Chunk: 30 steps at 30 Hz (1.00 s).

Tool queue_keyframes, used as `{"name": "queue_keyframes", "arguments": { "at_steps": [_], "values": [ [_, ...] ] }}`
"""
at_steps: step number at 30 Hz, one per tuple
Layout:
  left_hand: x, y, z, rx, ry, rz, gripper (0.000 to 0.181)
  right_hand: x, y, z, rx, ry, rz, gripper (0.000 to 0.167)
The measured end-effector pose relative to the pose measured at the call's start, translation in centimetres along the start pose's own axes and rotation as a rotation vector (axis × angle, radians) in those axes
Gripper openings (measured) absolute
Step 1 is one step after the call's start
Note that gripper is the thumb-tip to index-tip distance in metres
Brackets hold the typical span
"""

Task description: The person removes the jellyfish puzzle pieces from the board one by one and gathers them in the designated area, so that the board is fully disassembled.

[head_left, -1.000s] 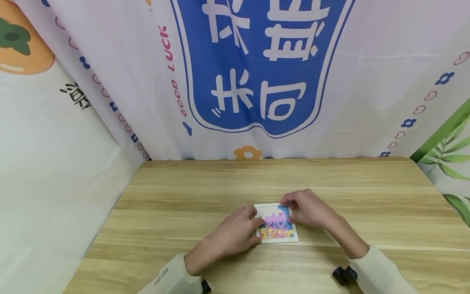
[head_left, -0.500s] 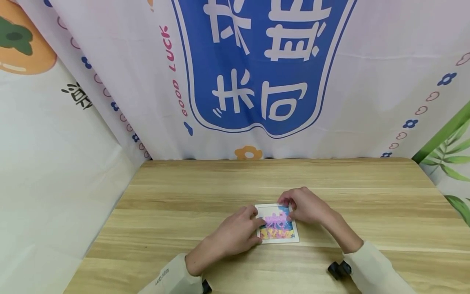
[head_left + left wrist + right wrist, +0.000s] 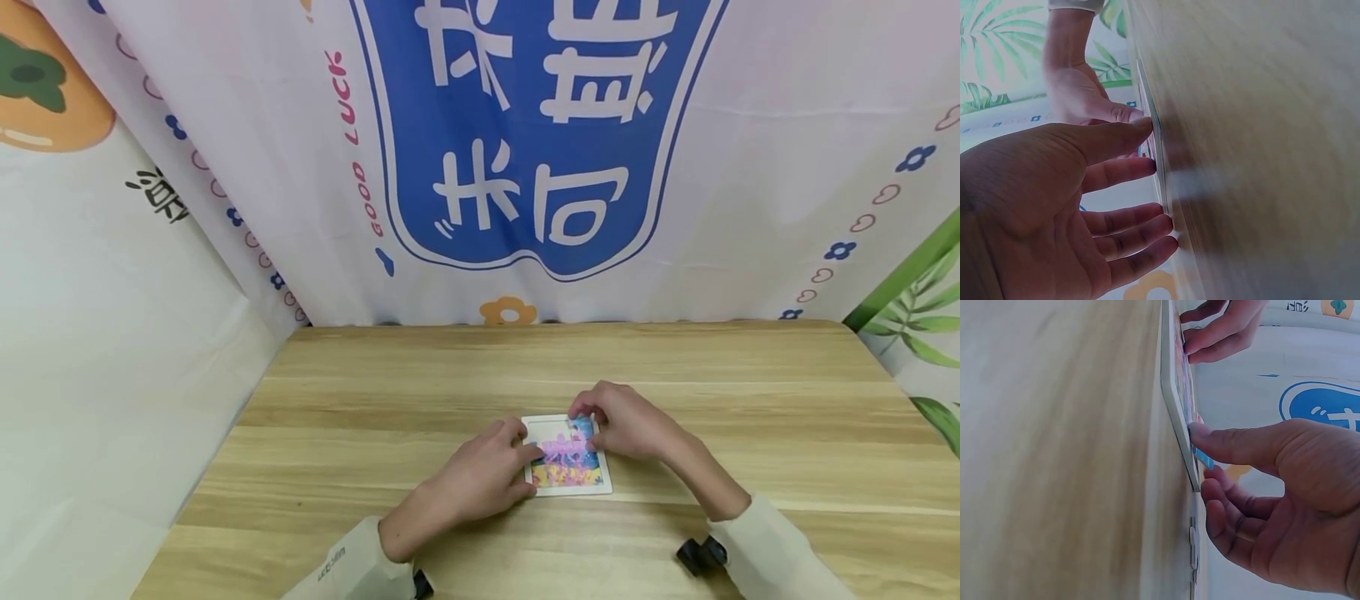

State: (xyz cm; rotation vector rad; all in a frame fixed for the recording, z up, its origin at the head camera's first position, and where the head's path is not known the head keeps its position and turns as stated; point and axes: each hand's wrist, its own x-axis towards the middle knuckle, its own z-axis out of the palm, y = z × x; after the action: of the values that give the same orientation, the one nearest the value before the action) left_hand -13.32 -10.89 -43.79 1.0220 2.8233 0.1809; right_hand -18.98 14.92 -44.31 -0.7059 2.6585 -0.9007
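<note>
A small jigsaw puzzle in a white frame (image 3: 572, 490) lies flat on the wooden table, its picture pink, blue and yellow with a pale area at the upper left. Along the left side of the frame, my left hand (image 3: 482, 472) rests with fingers spread, touching border and picture; these fingers (image 3: 1119, 174) look fairly straight in the left wrist view. At the upper right corner, my right hand (image 3: 628, 422) pinches a blue puzzle piece (image 3: 1204, 459) between thumb and fingers. That piece is tilted up from the tray, and part of it is hidden by the thumb.
The wooden table (image 3: 360, 392) extends around the puzzle on all sides. A printed curtain (image 3: 735, 208) hangs along its far edge, and a white cloth (image 3: 112, 350) borders the left. A black wrist camera (image 3: 701, 557) sits below the right sleeve.
The right hand has shifted slightly left and up at the frame's upper right corner, and the blue piece there now looks tilted. The left hand stays in place.
</note>
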Motion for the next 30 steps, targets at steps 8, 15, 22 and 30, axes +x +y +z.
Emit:
{"name": "queue_keyframes", "arguments": {
  "at_steps": [8, 15, 22, 30],
  "values": [
    [-0.12, 0.07, 0.02, 0.000, 0.010, 0.008, 0.041, -0.49, 0.02, -0.37, -0.004, 0.058, -0.017, 0.020],
    [-0.13, 0.10, -0.05, 0.003, 0.006, 0.006, 0.043, -0.74, -0.24, -0.77, 0.043, 0.048, -0.036, 0.017],
    [-0.17, 0.13, -0.06, 0.005, 0.000, 0.004, 0.043, -0.80, -0.17, -0.64, 0.056, 0.029, -0.050, 0.018],
    [-0.15, 0.04, 0.06, 0.001, 0.000, 0.003, 0.043, -1.06, 0.39, -0.70, 0.099, 0.061, -0.054, 0.018]
  ]
}}
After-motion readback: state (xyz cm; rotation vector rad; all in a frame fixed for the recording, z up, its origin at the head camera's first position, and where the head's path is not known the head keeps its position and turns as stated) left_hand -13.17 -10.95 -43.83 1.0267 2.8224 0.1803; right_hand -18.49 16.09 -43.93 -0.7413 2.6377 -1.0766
